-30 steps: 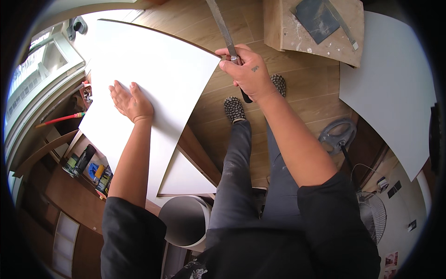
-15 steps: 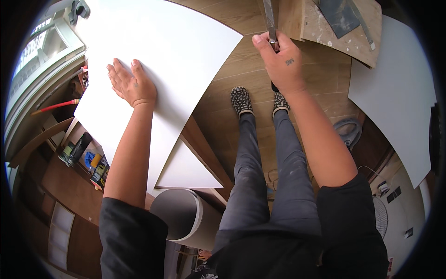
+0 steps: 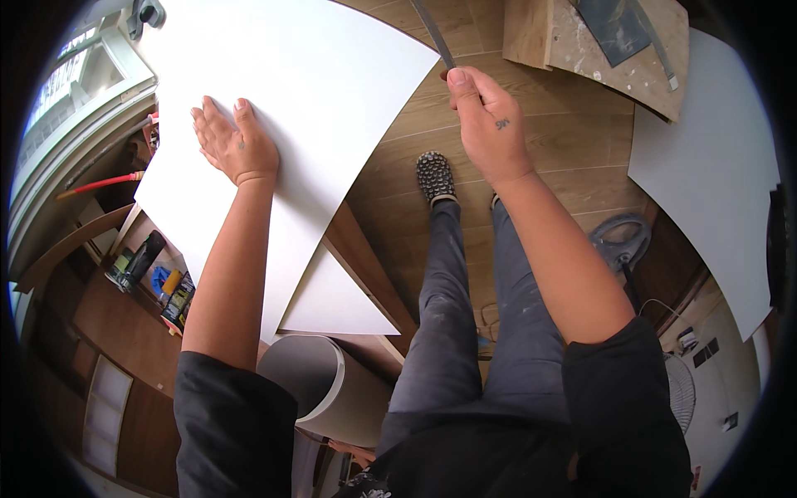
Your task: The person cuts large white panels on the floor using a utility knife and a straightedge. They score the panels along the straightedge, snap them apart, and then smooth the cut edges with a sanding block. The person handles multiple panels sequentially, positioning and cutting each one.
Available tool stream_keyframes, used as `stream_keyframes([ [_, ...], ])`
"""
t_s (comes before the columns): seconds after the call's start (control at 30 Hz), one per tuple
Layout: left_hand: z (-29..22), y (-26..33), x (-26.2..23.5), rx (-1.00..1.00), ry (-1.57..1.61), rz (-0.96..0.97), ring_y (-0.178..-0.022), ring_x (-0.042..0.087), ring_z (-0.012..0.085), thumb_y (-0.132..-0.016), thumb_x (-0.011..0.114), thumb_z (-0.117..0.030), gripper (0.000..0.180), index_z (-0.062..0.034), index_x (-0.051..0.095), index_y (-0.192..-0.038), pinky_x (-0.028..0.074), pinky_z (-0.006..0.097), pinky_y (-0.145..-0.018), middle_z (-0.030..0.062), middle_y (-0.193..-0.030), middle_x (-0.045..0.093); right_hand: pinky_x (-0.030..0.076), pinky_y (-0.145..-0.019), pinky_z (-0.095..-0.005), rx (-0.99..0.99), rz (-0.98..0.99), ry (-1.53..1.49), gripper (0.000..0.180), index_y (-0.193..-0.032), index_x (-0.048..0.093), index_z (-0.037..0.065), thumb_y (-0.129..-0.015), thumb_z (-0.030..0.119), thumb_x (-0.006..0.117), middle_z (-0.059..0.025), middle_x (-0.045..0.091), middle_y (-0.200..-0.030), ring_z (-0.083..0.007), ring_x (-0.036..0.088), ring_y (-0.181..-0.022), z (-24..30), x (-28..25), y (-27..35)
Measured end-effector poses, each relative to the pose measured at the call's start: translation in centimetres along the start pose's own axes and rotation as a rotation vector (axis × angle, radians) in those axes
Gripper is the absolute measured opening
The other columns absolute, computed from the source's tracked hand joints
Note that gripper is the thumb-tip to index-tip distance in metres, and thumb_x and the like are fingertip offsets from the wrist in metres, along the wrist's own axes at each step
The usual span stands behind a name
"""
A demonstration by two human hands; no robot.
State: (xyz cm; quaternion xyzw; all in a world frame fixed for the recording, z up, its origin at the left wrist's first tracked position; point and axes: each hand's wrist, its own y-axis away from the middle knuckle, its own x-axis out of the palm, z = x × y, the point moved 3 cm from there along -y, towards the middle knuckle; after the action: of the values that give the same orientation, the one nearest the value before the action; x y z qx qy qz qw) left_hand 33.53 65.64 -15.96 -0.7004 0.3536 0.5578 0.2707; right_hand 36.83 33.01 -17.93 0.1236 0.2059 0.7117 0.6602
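My left hand (image 3: 238,147) lies flat on a large white sheet (image 3: 324,83), palm down, fingers stretched toward the far left. To the right, my right hand (image 3: 494,129) is closed around the near end of a file (image 3: 433,31), a long, narrow, dark grey metal tool. The file points away and slightly left, beside the sheet's right edge. My fingers hide its grip, and the frame's top edge cuts off its far end. Below the large sheet, a second white piece (image 3: 336,297) shows next to a brown wooden edge (image 3: 365,266).
A stained wooden box (image 3: 573,50) at the top right carries a dark flat sheet (image 3: 613,33) and a thin strip. A white panel (image 3: 706,166) stands farther right. Near me is a pale rolled sheet (image 3: 357,398). Tools (image 3: 176,299) lie at left, and a clamp (image 3: 146,18) sits far left.
My right hand has moved slightly left and nearer, and the file now tilts left toward the sheet's edge. My right foot has drawn back, mostly out of sight. My left hand stays on the sheet.
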Motion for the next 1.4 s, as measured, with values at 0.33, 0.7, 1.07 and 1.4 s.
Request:
stream_keyframes([
  [0.33, -0.1, 0.1, 0.0, -0.011, -0.007, 0.013, -0.156, 0.007, 0.0265, -0.1, 0.036, -0.056, 0.076, -0.0101, 0.025, -0.159, -0.002, 0.046, -0.125, 0.016, -0.166, 0.017, 0.044, -0.064, -0.0236, 0.142, -0.003, 0.007, 0.04, -0.109, 0.068, -0.002, -0.105, 0.036, 0.055, -0.0008, 0.055, -0.076, -0.009, 0.05, -0.068, -3.6, -1.0, 5.1],
  [0.7, -0.4, 0.1, -0.2, -0.013, -0.017, 0.008, -0.155, 0.008, 0.0279, -0.101, 0.036, -0.054, 0.074, -0.0092, 0.025, -0.159, 0.001, 0.046, -0.125, 0.0166, -0.166, 0.018, 0.05, -0.072, -0.0331, 0.198, -0.121, -0.156, 0.037, -0.104, 0.066, -0.001, -0.105, 0.033, 0.051, -0.0098, 0.065, -0.083, -0.0182, 0.061, -0.076, -2.0, 3.9, 4.9],
  [1.07, -0.5, 0.3, -0.1, 0.007, -0.029, 0.0, -0.155, 0.01, 0.0296, -0.101, 0.034, -0.053, 0.073, -0.0081, 0.026, -0.158, 0.004, 0.045, -0.125, 0.0171, -0.166, 0.018, 0.044, -0.058, -0.0234, 0.27, -0.18, -0.564, 0.042, -0.101, 0.056, 0.004, -0.107, 0.044, 0.044, -0.0014, 0.053, -0.075, -0.0083, 0.049, -0.064, -2.2, 4.8, 4.6],
  [1.4, -0.6, 0.2, 0.1, 0.013, -0.074, 0.012, -0.155, 0.009, 0.0275, -0.102, 0.03, -0.054, 0.075, -0.007, 0.022, -0.159, 0.005, 0.043, -0.125, 0.0158, -0.166, 0.018, 0.04, -0.053, -0.0208, 0.307, -0.148, -0.481, 0.037, -0.095, 0.058, 0.007, -0.108, 0.04, 0.047, 0.0038, 0.049, -0.074, -0.0041, 0.043, -0.061, -3.7, 7.4, 7.9],
])
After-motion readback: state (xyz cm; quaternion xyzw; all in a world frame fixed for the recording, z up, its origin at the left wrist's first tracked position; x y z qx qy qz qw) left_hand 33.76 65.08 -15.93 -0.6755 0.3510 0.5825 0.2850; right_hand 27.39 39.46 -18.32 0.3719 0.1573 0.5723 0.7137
